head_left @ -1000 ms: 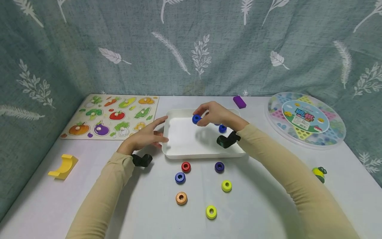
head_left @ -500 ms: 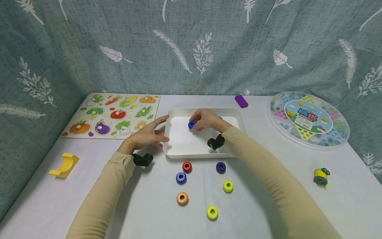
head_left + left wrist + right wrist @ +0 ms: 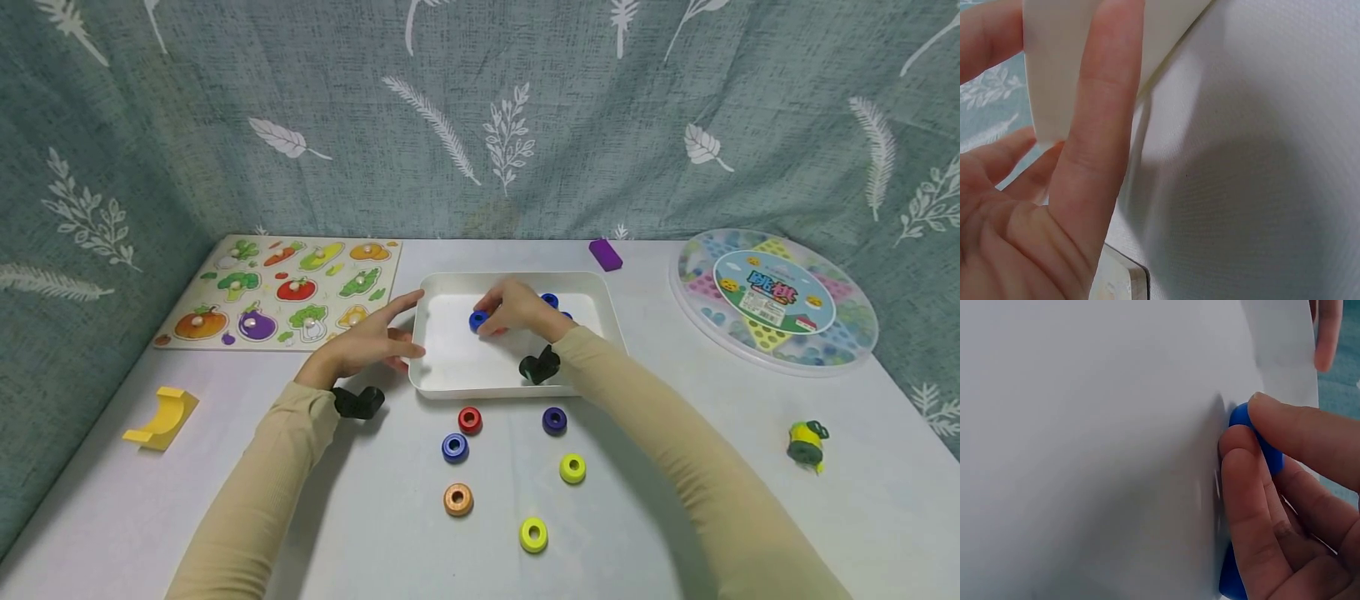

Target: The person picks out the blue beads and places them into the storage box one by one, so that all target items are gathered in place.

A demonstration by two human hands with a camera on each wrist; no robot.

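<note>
Inside the white tray (image 3: 491,392), my right hand (image 3: 517,307) pinches a blue ring bead (image 3: 477,321) between thumb and fingertips, low over the tray floor. The right wrist view shows this blue bead (image 3: 1274,453) partly covered by the fingers, with another blue bead (image 3: 1233,575) behind them. Two more blue beads, one of them a ring (image 3: 550,300), lie in the tray beyond my right wrist, the other mostly hidden. My left hand (image 3: 363,340) touches the tray's left side with extended fingers. In the left wrist view its thumb (image 3: 1100,119) lies along the outer tray wall (image 3: 1054,75).
Before the tray lie red (image 3: 470,420), blue (image 3: 455,447), orange (image 3: 458,499), dark blue (image 3: 554,421) and yellow rings (image 3: 573,468). A vegetable puzzle board (image 3: 277,292), yellow curved block (image 3: 163,418), purple block (image 3: 605,255), round game box (image 3: 772,292) and small green-yellow toy (image 3: 807,444) stand around.
My right hand has moved left and down in the tray with the blue bead, uncovering blue beads behind it. The left hand keeps its place at the tray's side.
</note>
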